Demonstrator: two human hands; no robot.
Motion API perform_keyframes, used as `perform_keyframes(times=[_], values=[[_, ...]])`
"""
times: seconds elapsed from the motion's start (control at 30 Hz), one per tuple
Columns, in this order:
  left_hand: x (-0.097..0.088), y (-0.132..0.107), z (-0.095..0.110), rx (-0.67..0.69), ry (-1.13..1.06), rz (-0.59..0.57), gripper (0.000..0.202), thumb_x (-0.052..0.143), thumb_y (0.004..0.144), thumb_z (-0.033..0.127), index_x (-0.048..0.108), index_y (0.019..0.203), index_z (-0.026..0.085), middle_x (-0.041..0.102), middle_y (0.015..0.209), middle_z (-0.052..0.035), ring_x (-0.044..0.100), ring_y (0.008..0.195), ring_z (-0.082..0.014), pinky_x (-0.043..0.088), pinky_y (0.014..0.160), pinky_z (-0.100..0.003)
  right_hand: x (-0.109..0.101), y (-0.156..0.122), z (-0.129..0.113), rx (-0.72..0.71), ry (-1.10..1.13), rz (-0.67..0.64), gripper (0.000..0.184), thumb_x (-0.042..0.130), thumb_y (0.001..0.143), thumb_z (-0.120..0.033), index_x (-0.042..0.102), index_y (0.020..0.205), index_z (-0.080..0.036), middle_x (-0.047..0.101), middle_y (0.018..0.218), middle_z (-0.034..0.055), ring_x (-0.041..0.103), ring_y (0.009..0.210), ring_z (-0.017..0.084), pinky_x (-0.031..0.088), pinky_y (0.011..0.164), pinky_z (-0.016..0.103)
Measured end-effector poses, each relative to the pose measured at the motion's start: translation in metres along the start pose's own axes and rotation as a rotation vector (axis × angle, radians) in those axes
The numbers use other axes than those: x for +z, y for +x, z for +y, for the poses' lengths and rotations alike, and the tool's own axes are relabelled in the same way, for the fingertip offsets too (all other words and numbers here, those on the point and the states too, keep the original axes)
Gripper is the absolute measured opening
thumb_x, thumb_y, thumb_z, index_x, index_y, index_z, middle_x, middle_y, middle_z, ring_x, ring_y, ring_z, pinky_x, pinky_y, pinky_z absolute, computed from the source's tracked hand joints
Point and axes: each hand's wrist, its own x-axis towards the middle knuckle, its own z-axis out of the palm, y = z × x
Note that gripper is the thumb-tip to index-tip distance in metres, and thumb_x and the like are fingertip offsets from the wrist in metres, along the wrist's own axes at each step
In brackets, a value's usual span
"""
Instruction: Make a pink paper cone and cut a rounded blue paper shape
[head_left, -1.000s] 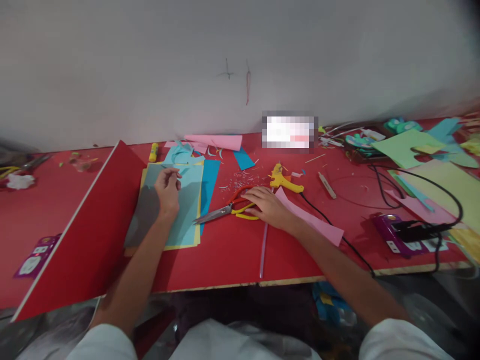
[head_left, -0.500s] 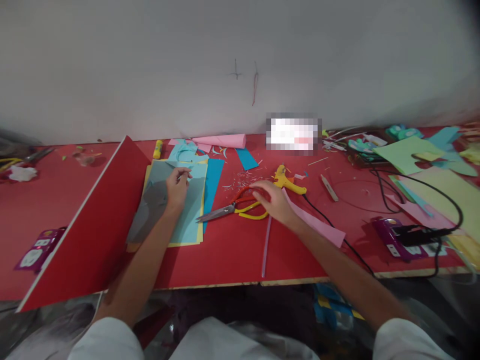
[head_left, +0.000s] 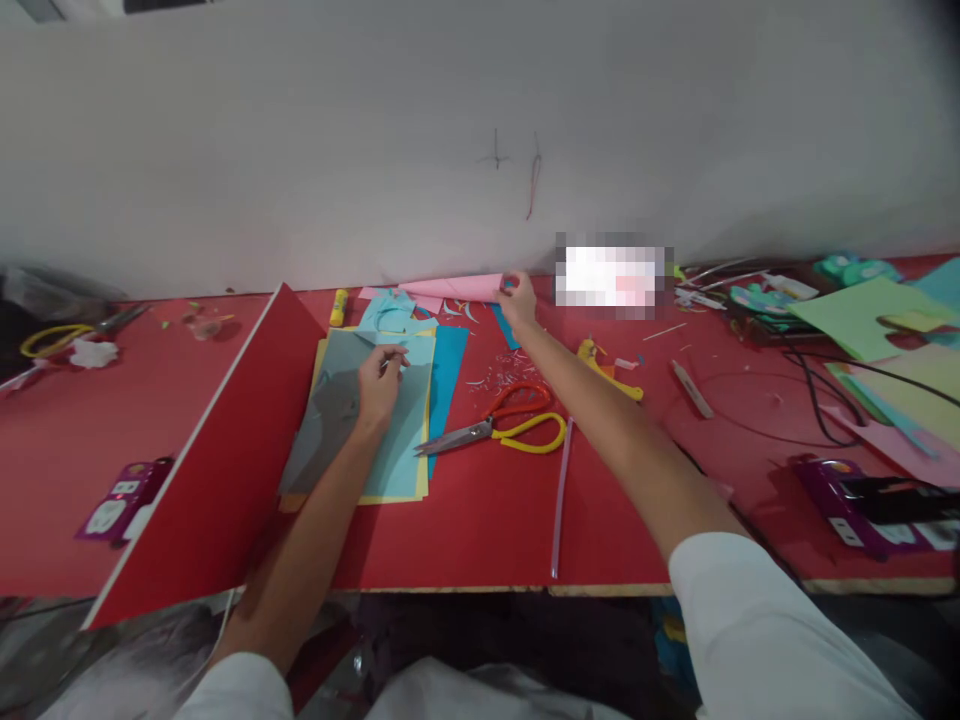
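Far left of the scissors [head_left: 480, 430], a purple box [head_left: 124, 498] with hard, glossy sides lies on the smooth red desk [head_left: 480, 540]; nearer the scissors, a stiff red board [head_left: 217, 460] with a pale edge stands tilted. Beyond and left of the scissors sits a stubby yellow glue stick [head_left: 339, 308]. Just left of the scissors is a stack [head_left: 409, 470] of flat, matt paper, pale blue over yellow; the blade tips lie over its edge. The left hand [head_left: 381, 385] is above the stack, left of the scissors, fingers curled toward the thumb; whether they pinch anything I cannot tell. Beyond the blades are pale blue offcuts [head_left: 390, 312] with curved edges, then a smooth, tapering pink roll [head_left: 457, 288]. The right hand [head_left: 519, 300] is at the roll's right end, beyond the scissors; its fingers bend round, but I cannot tell if they are clamped on it. The steel scissors lie unheld, one looped handle red, one yellow. Thin shreds [head_left: 502, 370] lie just beyond them, so I'd judge some cutting done, while roll and stack look mostly whole; how much is left can't be told. Right of the scissors come a slim, shiny tube [head_left: 561, 500], a yellow glue gun [head_left: 590, 352] partly behind the forearm, and a slender pale cutter [head_left: 691, 388].
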Motion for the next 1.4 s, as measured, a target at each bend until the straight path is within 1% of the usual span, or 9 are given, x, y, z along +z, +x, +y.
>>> perform_keyframes(times=[0.07, 0.17, 0.3, 0.4, 0.57, 0.7, 0.87, 1.13, 1.4], values=[[-0.001, 0.0, -0.001, 0.001, 0.007, -0.005, 0.019, 0.071, 0.087, 0.037, 0.07, 0.1, 0.023, 0.064, 0.084, -0.0001, 0.047, 0.054, -0.0088, 0.034, 0.047, -0.022, 0.0, -0.002, -0.005, 0.072, 0.057, 0.056, 0.042, 0.063, 0.093, -0.032, 0.061, 0.129, -0.011, 0.073, 0.12, 0.0194, 0.073, 0.113, 0.028, 0.055, 0.104, 0.047], [-0.003, 0.002, -0.006, 0.005, -0.002, 0.024, 0.027, 0.075, 0.087, 0.038, 0.066, 0.109, 0.024, 0.066, 0.097, -0.0016, 0.053, 0.058, -0.0083, 0.038, 0.047, -0.021, -0.023, -0.018, -0.015, -0.022, 0.195, 0.007, 0.032, 0.063, 0.094, -0.036, 0.065, 0.119, -0.015, 0.076, 0.105, 0.013, 0.075, 0.103, 0.026, 0.057, 0.099, 0.046], [0.002, 0.003, -0.009, -0.005, -0.047, 0.01, 0.035, 0.077, 0.088, 0.045, 0.062, 0.112, 0.026, 0.068, 0.112, -0.005, 0.062, 0.064, -0.0094, 0.048, 0.05, -0.02, -0.076, -0.073, -0.032, -0.143, 0.305, 0.018, 0.033, 0.071, 0.093, -0.044, 0.064, 0.118, -0.022, 0.076, 0.102, 0.0086, 0.074, 0.099, 0.024, 0.059, 0.095, 0.044], [0.012, -0.003, -0.005, -0.013, -0.096, -0.075, 0.039, 0.078, 0.088, 0.052, 0.06, 0.111, 0.026, 0.069, 0.116, -0.0052, 0.067, 0.067, -0.0104, 0.056, 0.058, -0.024, -0.109, -0.124, -0.04, -0.117, 0.338, 0.076, 0.035, 0.074, 0.092, -0.048, 0.063, 0.117, -0.026, 0.076, 0.103, 0.0062, 0.074, 0.096, 0.022, 0.061, 0.092, 0.041], [0.028, -0.016, 0.006, -0.014, -0.212, -0.053, 0.046, 0.083, 0.084, 0.053, 0.054, 0.108, 0.026, 0.073, 0.104, -0.0018, 0.069, 0.066, -0.0111, 0.061, 0.067, -0.027, -0.13, -0.175, -0.035, -0.041, 0.383, 0.145, 0.03, 0.074, 0.092, -0.042, 0.061, 0.115, -0.027, 0.075, 0.102, 0.0046, 0.074, 0.093, 0.02, 0.061, 0.087, 0.036], [0.033, -0.021, 0.01, -0.053, -0.295, -0.003, 0.049, 0.088, 0.08, 0.05, 0.052, 0.104, 0.026, 0.075, 0.097, -0.0007, 0.069, 0.066, -0.0114, 0.058, 0.064, -0.025, -0.131, -0.183, -0.029, -0.006, 0.412, 0.132, 0.03, 0.079, 0.089, -0.04, 0.064, 0.111, -0.026, 0.075, 0.097, 0.0033, 0.073, 0.09, 0.019, 0.06, 0.082, 0.033], [0.036, -0.022, 0.009, -0.092, -0.398, 0.06, 0.045, 0.092, 0.077, 0.042, 0.055, 0.091, 0.022, 0.073, 0.098, -0.0023, 0.073, 0.081, -0.0131, 0.059, 0.071, -0.024, -0.132, -0.183, -0.028, -0.026, 0.48, 0.115, 0.036, 0.084, 0.085, -0.04, 0.066, 0.113, -0.026, 0.075, 0.091, 0.0, 0.072, 0.084, 0.017, 0.057, 0.08, 0.03], [0.036, -0.024, 0.013, -0.161, -0.459, 0.061, 0.04, 0.095, 0.072, 0.044, 0.067, 0.087, 0.02, 0.067, 0.081, 0.0016, 0.068, 0.075, -0.0103, 0.06, 0.077, -0.024, -0.136, -0.182, -0.025, -0.098, 0.361, 0.08, 0.035, 0.08, 0.09, -0.045, 0.064, 0.116, -0.027, 0.073, 0.098, 0.0026, 0.071, 0.086, 0.019, 0.056, 0.075, 0.032], [0.034, -0.026, 0.011, -0.18, -0.308, 0.04, 0.038, 0.092, 0.072, 0.052, 0.077, 0.082, 0.019, 0.075, 0.118, -0.0081, 0.065, 0.089, -0.0125, 0.055, 0.072, -0.02, -0.141, -0.183, -0.03, -0.111, 0.219, 0.042, 0.047, 0.076, 0.093, -0.05, 0.06, 0.129, -0.027, 0.066, 0.078, -0.0005, 0.064, 0.072, 0.021, 0.05, 0.065, 0.034]])
